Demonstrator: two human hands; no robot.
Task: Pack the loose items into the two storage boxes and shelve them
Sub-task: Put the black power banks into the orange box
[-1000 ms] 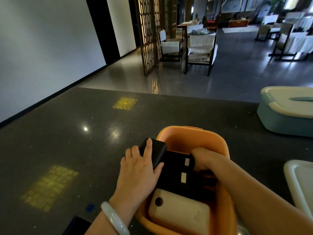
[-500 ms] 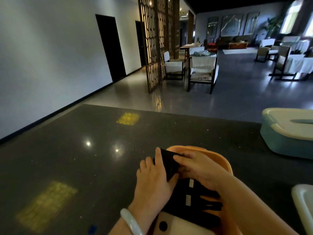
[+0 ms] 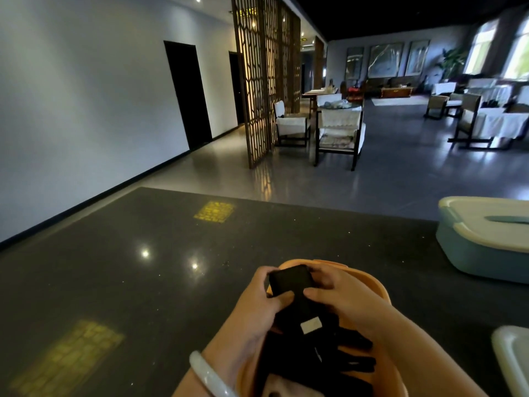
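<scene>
Over the orange box (image 3: 369, 285) at the worktop's (image 3: 143, 282) near edge, left hand (image 3: 257, 306) and right hand (image 3: 337, 299) (fingers curled) pinch a black case (image 3: 292, 280).

Both hands, left hand (image 3: 257, 305) and right hand (image 3: 337, 299), grip a black pouch (image 3: 290, 280) (over the orange box (image 3: 375, 287)).

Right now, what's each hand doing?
Left hand: gripping the black case over the orange box.
Right hand: gripping the same case.

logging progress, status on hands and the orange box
Left hand and right hand both grip black case over orange box. Black gloves already inside. Nothing blocking.
</scene>
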